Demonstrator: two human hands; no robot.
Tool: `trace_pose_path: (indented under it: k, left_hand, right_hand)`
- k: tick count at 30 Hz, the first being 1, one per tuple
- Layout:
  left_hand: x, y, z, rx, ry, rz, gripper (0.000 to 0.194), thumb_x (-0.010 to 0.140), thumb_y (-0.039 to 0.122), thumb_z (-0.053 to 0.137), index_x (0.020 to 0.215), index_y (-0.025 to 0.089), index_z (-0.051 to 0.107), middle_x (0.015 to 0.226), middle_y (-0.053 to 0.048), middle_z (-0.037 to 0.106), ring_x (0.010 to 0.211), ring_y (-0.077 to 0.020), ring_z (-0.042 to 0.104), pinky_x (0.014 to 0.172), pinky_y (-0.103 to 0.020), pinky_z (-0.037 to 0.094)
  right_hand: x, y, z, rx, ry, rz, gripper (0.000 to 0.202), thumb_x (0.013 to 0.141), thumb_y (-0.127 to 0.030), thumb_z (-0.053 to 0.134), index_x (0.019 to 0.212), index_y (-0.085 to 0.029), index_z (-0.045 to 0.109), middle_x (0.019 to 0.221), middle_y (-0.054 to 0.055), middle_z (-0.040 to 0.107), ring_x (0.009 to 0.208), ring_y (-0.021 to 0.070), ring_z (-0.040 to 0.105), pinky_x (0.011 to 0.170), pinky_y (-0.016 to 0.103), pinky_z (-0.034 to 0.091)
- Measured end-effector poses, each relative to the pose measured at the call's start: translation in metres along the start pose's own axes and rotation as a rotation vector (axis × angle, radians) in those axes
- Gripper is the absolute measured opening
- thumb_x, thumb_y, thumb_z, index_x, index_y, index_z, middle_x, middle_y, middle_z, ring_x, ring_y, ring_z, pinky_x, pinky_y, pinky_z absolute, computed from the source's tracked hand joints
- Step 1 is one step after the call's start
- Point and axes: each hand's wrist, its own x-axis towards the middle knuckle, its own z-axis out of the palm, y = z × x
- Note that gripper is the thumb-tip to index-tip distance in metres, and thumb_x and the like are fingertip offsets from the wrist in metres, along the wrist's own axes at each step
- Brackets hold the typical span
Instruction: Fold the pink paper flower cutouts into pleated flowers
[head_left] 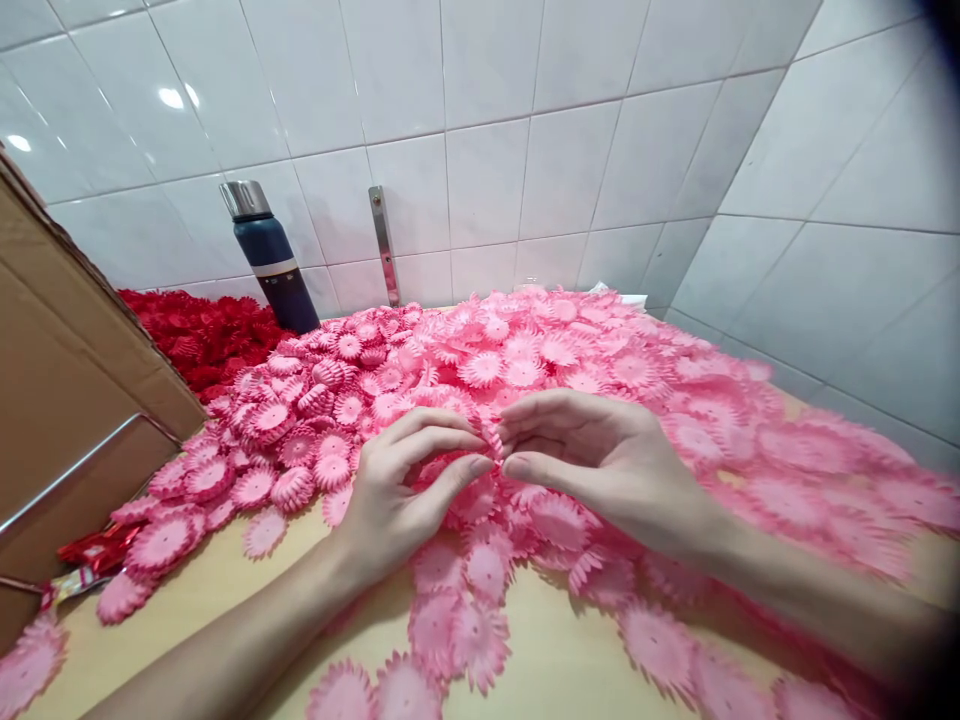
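Note:
Between the fingertips of both hands is a small pink fringed flower petal disc (493, 437), seen nearly edge-on and partly hidden by fingers. My left hand (409, 485) pinches its left side with thumb and forefinger. From the right, the thumb and curled fingers of my right hand (600, 455) close on its other side. Both hands hover just over a big heap of pink petal discs (525, 345), each with a pale centre and toothed edge. Loose petal discs (480, 635) lie below the hands on the light wooden table (300, 600).
A dark blue bottle (277, 265) with a steel cap stands by the tiled wall (487, 170). Beside it lies a pile of red petals (214, 335). At the left is a cardboard box (67, 330), with a shiny red wrapper (97, 553) near it. A metal bracket (384, 245) is fixed to the wall.

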Motion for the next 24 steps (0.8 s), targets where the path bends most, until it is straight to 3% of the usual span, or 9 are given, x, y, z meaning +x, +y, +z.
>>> trace_pose_path:
  k: [10, 24]
  left_hand:
    - [-0.0019, -0.0007, 0.0007, -0.017, -0.033, -0.023, 0.003, 0.081, 0.013, 0.065, 0.081, 0.016, 0.067, 0.084, -0.005, 0.066, 0.080, -0.0133, 0.062, 0.072, -0.024, 0.050]
    - [-0.0022, -0.0002, 0.0011, -0.063, -0.094, -0.061, 0.005, 0.084, 0.018, 0.060, 0.080, 0.017, 0.061, 0.082, -0.006, 0.065, 0.076, -0.0154, 0.061, 0.069, -0.027, 0.050]
  right_hand:
    - [-0.0020, 0.0028, -0.0008, 0.022, 0.012, 0.016, 0.021, 0.066, -0.015, 0.078, 0.084, -0.023, 0.069, 0.084, 0.000, 0.072, 0.078, 0.0145, 0.069, 0.076, 0.027, 0.059]
    - [-0.0034, 0.0032, -0.0003, -0.001, -0.013, 0.031, 0.018, 0.064, -0.026, 0.081, 0.078, -0.022, 0.069, 0.076, 0.001, 0.071, 0.072, 0.0179, 0.070, 0.070, 0.032, 0.061]
